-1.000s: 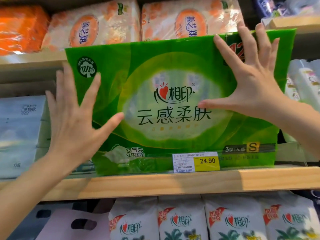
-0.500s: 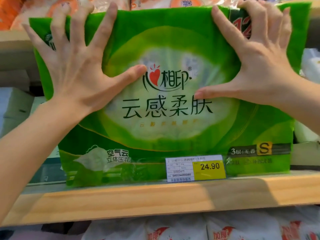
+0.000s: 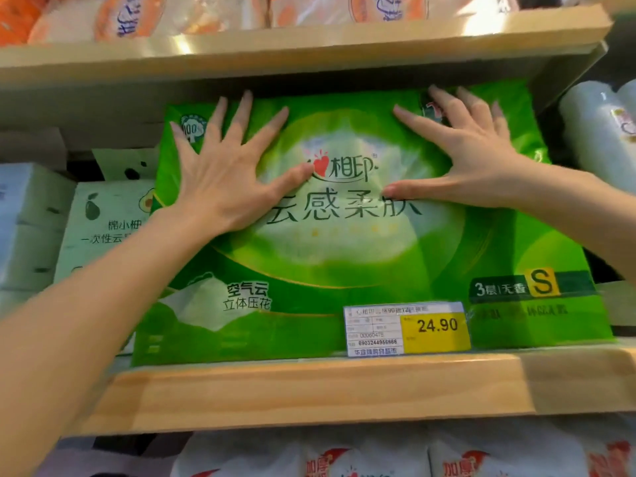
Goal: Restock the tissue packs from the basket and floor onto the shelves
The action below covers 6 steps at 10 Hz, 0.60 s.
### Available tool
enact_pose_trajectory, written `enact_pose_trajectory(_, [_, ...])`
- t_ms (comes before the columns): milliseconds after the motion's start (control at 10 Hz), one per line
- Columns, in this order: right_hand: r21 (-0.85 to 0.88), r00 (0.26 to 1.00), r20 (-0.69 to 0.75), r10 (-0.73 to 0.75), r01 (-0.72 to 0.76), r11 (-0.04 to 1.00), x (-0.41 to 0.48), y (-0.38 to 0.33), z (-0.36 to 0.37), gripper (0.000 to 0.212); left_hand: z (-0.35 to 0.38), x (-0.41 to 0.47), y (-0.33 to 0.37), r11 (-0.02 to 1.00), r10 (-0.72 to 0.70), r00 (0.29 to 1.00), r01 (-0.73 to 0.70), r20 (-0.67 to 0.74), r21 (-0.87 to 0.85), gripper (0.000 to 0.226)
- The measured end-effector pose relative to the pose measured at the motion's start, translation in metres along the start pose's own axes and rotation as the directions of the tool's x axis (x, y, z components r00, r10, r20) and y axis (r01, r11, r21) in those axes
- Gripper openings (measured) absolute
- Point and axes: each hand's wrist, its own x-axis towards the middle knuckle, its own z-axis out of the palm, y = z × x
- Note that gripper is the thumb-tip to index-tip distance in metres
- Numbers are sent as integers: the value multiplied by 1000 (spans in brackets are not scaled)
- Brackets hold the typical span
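A large green tissue pack stands on the wooden middle shelf, leaning back under the shelf board above. My left hand lies flat on its upper left face, fingers spread. On the upper right face my right hand presses flat, fingers spread too. Neither hand grips the pack. A white and yellow price tag reading 24.90 sits in front of the pack's lower edge.
Orange and white tissue packs fill the top shelf. Pale green packs and blue-white packs stand left of the green one. White bottles are at the right. White packs with red print line the shelf below.
The green pack has gone deeper onto the shelf and now tilts back under the upper board. Both hands slid from its top corners to flat on its face.
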Motion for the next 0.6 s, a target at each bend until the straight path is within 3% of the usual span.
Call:
enact_pose_trajectory(200, [-43, 1000, 15, -3, 4, 999, -1, 0, -3, 107, -6, 0, 1, 999, 0, 998, -2, 58, 48, 84])
enact_pose_trajectory(400, [-59, 1000, -16, 14, -15, 998, -11, -12, -17, 98, -33, -6, 6, 999, -32, 979, 38, 202, -23, 76])
enact_pose_trajectory(600, [136, 999, -47, 14, -8, 991, -41, -37, -39, 81, -69, -44, 3, 981, -42, 965, 89, 261, -175, 63])
